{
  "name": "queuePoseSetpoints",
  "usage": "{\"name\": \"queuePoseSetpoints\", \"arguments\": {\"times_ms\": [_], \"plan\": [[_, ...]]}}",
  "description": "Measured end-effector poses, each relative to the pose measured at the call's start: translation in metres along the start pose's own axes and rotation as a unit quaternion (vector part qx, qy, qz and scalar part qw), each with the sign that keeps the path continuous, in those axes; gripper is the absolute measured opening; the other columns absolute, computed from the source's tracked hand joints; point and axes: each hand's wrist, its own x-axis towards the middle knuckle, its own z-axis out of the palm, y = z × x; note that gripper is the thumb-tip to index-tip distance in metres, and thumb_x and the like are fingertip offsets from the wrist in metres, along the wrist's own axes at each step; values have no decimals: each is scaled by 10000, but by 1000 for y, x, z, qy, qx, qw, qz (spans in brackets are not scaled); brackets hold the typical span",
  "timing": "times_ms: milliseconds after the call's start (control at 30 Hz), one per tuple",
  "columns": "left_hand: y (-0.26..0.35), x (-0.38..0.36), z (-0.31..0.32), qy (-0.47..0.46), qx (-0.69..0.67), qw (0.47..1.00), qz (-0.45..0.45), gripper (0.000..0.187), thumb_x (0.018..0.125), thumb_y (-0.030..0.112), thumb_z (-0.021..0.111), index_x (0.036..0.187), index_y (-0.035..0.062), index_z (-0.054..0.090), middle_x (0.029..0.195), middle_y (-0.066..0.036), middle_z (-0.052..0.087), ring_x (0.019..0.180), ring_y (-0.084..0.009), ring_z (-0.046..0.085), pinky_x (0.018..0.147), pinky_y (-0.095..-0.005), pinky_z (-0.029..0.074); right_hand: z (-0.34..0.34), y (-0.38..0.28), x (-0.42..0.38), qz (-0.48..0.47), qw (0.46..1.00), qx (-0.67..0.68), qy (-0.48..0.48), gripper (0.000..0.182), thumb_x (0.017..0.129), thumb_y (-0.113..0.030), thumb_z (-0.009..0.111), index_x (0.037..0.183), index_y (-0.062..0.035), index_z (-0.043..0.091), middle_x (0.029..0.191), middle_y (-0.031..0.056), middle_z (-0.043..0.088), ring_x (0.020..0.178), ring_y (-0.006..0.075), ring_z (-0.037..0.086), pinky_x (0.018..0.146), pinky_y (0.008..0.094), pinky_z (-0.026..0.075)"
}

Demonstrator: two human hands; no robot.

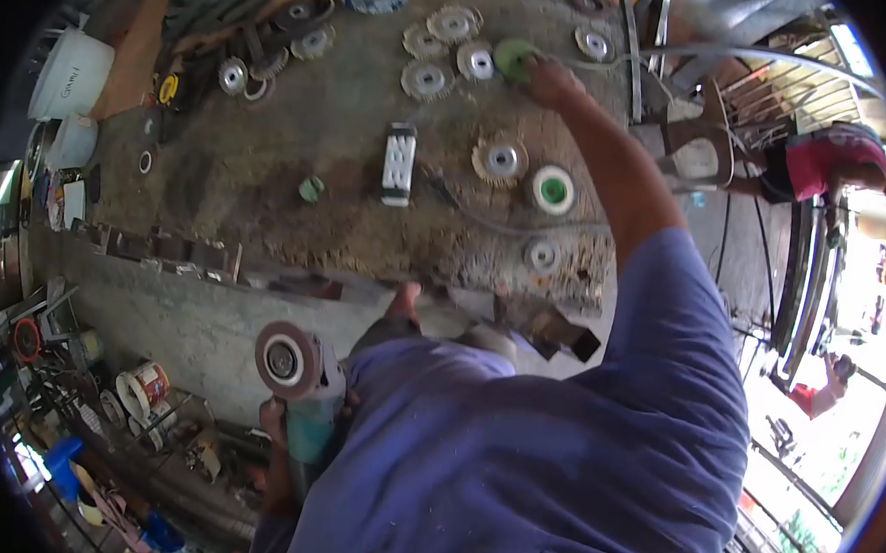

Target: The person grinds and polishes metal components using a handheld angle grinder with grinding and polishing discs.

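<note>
My left hand (273,423) is wrapped round the teal body of an angle grinder (306,438), held low at my left side with its abrasive disc (306,341) facing up. Stretched out over the far side of the workbench (269,147), my right hand (557,84) has its fingers on a green disc (512,58). Beside that disc lie a silver-centred wheel (475,62) and several toothed discs (427,78). Nearer to me are another toothed disc (500,161) and a white ring with a green centre (553,191).
A white power strip (399,166) sits mid-bench, with a grey cable (526,229) running right. White buckets (73,77) stand at the left. Square metal tubing (556,331) juts from the front edge. A person in a red top (836,159) is at the right.
</note>
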Motion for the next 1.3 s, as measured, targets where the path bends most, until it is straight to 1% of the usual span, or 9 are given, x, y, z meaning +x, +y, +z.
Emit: {"name": "queuePoseSetpoints", "arguments": {"times_ms": [100,200,267,467,600,933,1133,1233,1300], "plan": [[-22,-2,13,-7,-2,1000,4,934,823,602,674,1419,-81,447,1234,-312,596,978,-428,699,771,-412,609,-29,4,-23,0,999,-2,-39,363,976,-347,572,1266,-132,618,1186,235,704,1106,443,675,947,535,537],[-62,-7,34,-18,-8,1000,-1,953,814,624,673,1411,-86,451,1226,-314,597,968,-422,701,757,-407,610,-40,34,-79,-9,994,11,108,293,1004,-305,576,1178,-98,689,1097,195,727,1010,410,702,823,504,573],[-96,-15,51,-22,-9,1000,-9,966,809,639,672,1405,-89,454,1221,-315,598,962,-418,703,748,-404,610,-91,16,-166,44,946,220,235,279,1006,-269,572,1178,-82,689,975,206,730,930,386,708,787,451,562],[-182,-45,90,-43,-1,999,-8,1006,792,683,671,1389,-99,462,1206,-319,600,944,-405,707,720,-395,611,-94,55,-343,179,870,437,143,314,1012,-282,585,1120,2,666,828,74,678,733,148,641,667,339,509],[-219,-52,114,-83,-21,996,-17,990,805,672,679,1395,-91,458,1238,-321,579,952,-417,704,677,-376,610,-84,34,-424,229,812,536,14,272,1044,-299,562,1040,-51,672,780,5,607,594,97,538,521,304,444],[-239,-38,155,-139,17,988,-61,942,813,595,701,1427,-71,441,1280,-305,574,1044,-418,679,765,-405,595,-16,3,-441,257,683,683,-24,267,1003,-197,628,1178,3,605,837,101,667,562,156,634,479,310,500],[-236,-40,169,-129,63,987,-70,925,812,553,712,1444,-61,432,1296,-294,578,1100,-414,664,835,-428,586,40,1,-418,196,904,366,97,388,933,-198,664,1272,-19,607,985,232,718,876,398,724,797,461,590],[-231,-41,170,-120,82,987,-69,917,811,531,718,1453,-56,428,1304,-288,580,1128,-411,657,870,-440,581,51,3,-421,205,911,346,92,427,898,-201,676,1286,-34,613,1108,284,698,1046,478,666,944,502,536],[-229,-41,170,-116,92,986,-72,913,810,517,721,1458,-53,425,1309,-285,581,1146,-410,652,893,-448,578,53,3,-425,216,908,348,86,453,890,-241,702,1282,-33,614,1174,290,683,1109,449,659,964,495,524]]}}
